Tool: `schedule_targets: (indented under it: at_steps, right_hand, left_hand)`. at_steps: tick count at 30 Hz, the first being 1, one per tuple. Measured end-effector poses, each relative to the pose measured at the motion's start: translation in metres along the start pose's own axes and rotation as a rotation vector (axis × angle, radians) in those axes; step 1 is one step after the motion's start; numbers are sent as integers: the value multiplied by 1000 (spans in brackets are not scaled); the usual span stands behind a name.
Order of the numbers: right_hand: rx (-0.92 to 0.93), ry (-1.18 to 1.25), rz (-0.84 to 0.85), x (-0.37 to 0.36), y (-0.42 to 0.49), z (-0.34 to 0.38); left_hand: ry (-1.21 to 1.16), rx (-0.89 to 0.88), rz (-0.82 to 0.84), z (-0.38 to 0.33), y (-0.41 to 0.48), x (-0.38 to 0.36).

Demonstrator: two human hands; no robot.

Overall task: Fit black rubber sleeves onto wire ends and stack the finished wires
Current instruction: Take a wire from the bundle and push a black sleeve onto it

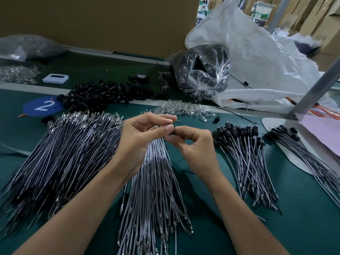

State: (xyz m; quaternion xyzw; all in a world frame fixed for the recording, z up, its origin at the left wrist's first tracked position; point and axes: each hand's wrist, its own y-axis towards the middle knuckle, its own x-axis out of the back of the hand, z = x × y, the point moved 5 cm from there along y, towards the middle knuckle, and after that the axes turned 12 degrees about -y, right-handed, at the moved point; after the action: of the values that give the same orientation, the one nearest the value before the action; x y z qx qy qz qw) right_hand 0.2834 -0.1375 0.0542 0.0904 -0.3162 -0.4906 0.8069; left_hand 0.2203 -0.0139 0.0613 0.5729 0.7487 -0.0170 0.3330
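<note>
While your left hand (145, 133) grips a bundle (156, 190) of wires near its top, your right hand (195, 146) pinches a black sleeve (171, 131) between thumb and forefinger, right at the bundle's upper ends. The bundle fans down toward you onto the green surface (303, 208). To your left lies a big heap of bare wires (64, 148). To your right lie finished wires (244, 150) in a stack, sleeves at the far end, with a second stack (305, 153) beyond it. Behind your hands sit a pile of loose sleeves (103, 92) and, near it, a scatter of clear parts (180, 108).
</note>
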Motion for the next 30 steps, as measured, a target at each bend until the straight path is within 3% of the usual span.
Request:
schedule_targets:
  at_steps: [11, 16, 20, 30]
  right_hand:
    - [5, -4, -21, 3, 0, -1]
    - [-8, 82, -39, 5, 1, -3]
    - [-1, 86, -30, 5, 1, -3]
    - [56, 159, -35, 2, -3, 6]
  left_hand:
    - [62, -41, 15, 3, 0, -2]
    - [122, 58, 87, 9, -1, -5]
    - [152, 61, 41, 12, -1, -5]
    - [186, -132, 36, 0, -6, -15]
